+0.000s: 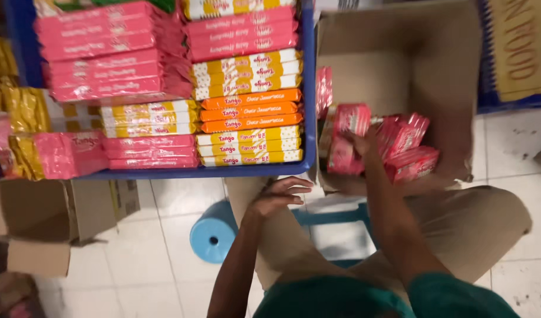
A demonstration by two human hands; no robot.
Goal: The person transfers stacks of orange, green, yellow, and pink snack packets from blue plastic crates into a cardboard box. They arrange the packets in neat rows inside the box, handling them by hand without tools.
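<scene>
My right hand [365,147] reaches into an open cardboard box [400,59] and grips a red snack pack [347,138] among several red packs [409,150] lying in the box. My left hand [279,194] rests with fingers spread on the box's lower left flap, holding nothing. Left of the box, a blue shelf tray [211,172] holds stacked flat packs in pink [105,53], yellow-and-white [247,73] and orange [250,111].
A blue plastic stool [214,232] stands on the white tiled floor under me. Another open cardboard box [52,218] sits at the lower left. More yellow and pink packs [23,118] fill the far left. A blue crate with a cardboard sign [518,53] is at the right.
</scene>
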